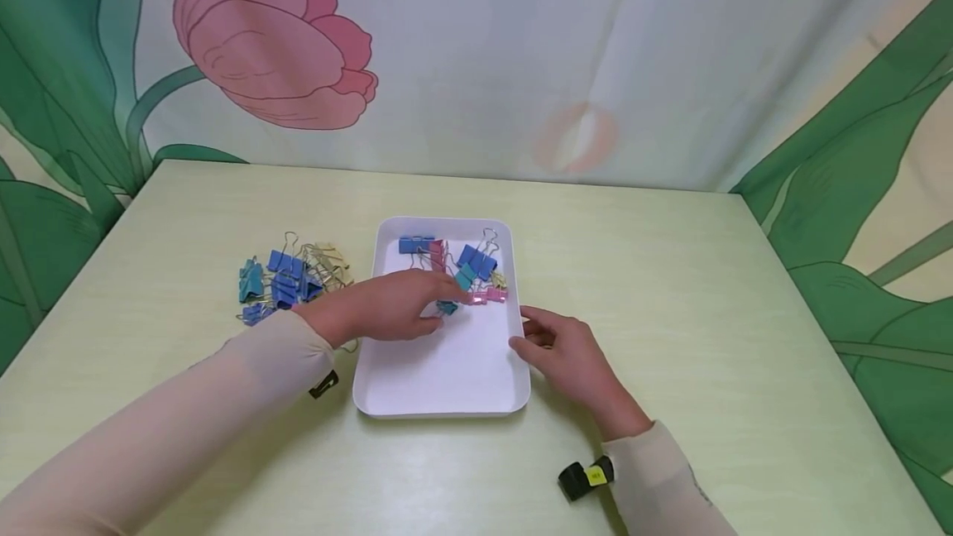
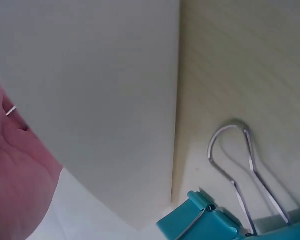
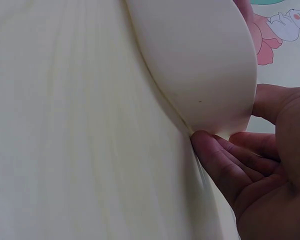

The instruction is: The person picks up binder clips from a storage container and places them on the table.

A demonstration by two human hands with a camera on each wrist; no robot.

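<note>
A white tray (image 1: 439, 383) holds several binder clips in its far half. My left hand (image 1: 395, 304) reaches over its left side, fingers extended among the clips. Between its thumb and fingers is a small teal binder clip (image 1: 447, 307); whether it is pinched cannot be seen. Pink clips (image 1: 491, 294) lie by the fingertips, with blue clips (image 1: 476, 261) farther back. In the left wrist view only part of the palm (image 2: 20, 175) shows past the tray wall (image 2: 105, 100). My right hand (image 1: 566, 354) grips the tray's right edge, thumb and fingers at the wall (image 3: 205, 95).
Left of the tray lies a pile of loose blue clips (image 1: 286, 275), yellow clips (image 1: 328, 259) and teal clips (image 1: 250, 279). The left wrist view shows a teal clip (image 2: 200, 220) close to the tray wall. A patterned curtain (image 1: 476, 64) hangs behind the table (image 1: 670, 288).
</note>
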